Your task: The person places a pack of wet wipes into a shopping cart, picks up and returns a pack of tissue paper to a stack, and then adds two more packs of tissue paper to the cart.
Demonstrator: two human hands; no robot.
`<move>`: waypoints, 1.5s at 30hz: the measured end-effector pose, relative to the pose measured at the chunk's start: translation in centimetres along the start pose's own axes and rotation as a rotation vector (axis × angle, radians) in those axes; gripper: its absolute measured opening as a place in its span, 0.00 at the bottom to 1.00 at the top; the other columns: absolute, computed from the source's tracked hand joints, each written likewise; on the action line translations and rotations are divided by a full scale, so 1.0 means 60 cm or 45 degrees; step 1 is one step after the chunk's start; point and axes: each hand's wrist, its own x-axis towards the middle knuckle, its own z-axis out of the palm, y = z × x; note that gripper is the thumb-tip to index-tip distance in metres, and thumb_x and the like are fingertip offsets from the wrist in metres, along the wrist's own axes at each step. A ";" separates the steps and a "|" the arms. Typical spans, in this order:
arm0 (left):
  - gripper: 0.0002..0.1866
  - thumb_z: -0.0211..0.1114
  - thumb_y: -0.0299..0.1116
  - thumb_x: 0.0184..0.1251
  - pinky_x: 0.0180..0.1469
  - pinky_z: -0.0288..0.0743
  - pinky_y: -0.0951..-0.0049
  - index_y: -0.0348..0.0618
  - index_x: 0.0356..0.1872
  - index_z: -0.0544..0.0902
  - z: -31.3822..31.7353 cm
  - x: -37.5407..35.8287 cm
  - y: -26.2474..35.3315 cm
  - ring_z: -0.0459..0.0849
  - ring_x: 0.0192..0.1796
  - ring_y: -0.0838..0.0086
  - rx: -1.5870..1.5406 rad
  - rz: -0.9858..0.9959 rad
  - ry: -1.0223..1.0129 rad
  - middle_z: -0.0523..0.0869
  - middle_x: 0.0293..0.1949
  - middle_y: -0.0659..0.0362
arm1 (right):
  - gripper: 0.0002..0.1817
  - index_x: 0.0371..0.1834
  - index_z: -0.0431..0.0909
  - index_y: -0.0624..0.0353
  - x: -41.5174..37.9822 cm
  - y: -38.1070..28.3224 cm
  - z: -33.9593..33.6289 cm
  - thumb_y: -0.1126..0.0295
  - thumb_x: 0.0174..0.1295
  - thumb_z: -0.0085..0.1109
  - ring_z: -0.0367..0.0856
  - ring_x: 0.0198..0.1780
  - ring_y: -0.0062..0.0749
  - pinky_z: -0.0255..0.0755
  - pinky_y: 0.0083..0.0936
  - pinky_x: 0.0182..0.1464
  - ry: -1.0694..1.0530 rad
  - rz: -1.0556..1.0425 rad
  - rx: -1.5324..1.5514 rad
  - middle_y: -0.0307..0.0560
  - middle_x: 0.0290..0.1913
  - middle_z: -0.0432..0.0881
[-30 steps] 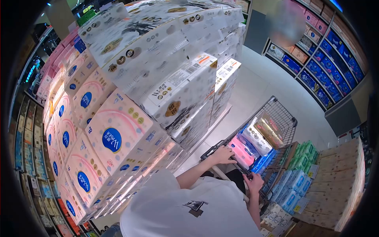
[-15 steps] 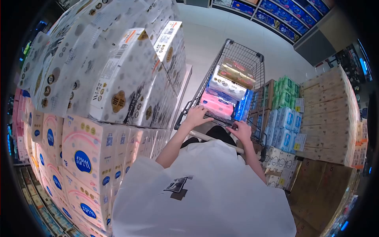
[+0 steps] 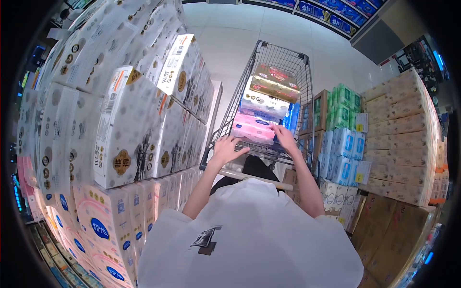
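Observation:
A wire shopping cart (image 3: 307, 96) stands in front of me, holding a pink tissue pack (image 3: 250, 128), a white pack (image 3: 264, 104), a gold pack (image 3: 274, 84) and a blue pack (image 3: 290, 117) at the right. My left hand (image 3: 229, 150) is over the cart's near left edge, fingers apart, just below the pink pack and holding nothing. Beside the pink pack's right end is my right hand (image 3: 285, 138), its fingers apart and their tips near or on the pack; contact is hard to tell.
Tall stacks of white tissue packs (image 3: 129, 129) and pink-white packs (image 3: 108, 225) rise close on the left. To the right stand green packs (image 3: 345, 103), blue-white packs (image 3: 343, 144), beige stacked packs (image 3: 398, 139) and brown cartons (image 3: 394, 230). Blue goods fill a shelf (image 3: 331, 17) beyond.
My right hand has moved up from the cart's near edge to the pink pack's right end. The blue pack now shows less beside it. The view has shifted, and the cart appears further left.

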 end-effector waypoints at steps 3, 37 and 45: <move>0.28 0.57 0.64 0.65 0.60 0.69 0.58 0.50 0.47 0.87 0.003 0.015 -0.002 0.80 0.54 0.61 -0.081 -0.055 -0.060 0.84 0.47 0.58 | 0.27 0.60 0.77 0.57 0.129 0.044 0.046 0.49 0.66 0.56 0.80 0.58 0.43 0.74 0.37 0.58 -0.021 -0.368 -0.559 0.53 0.64 0.75; 0.19 0.61 0.56 0.67 0.51 0.75 0.61 0.53 0.43 0.85 -0.016 0.128 0.008 0.82 0.50 0.64 0.001 -0.150 -0.026 0.84 0.43 0.61 | 0.19 0.52 0.82 0.47 0.414 -0.010 0.025 0.51 0.62 0.62 0.84 0.54 0.50 0.75 0.46 0.56 -0.084 0.009 -0.938 0.56 0.47 0.86; 0.23 0.56 0.57 0.70 0.51 0.76 0.60 0.49 0.46 0.86 -0.011 0.143 0.002 0.84 0.48 0.60 -0.263 -0.294 0.098 0.85 0.45 0.57 | 0.21 0.47 0.87 0.43 0.379 -0.136 -0.063 0.44 0.59 0.62 0.84 0.52 0.50 0.75 0.43 0.54 -0.082 -0.016 -0.862 0.54 0.46 0.87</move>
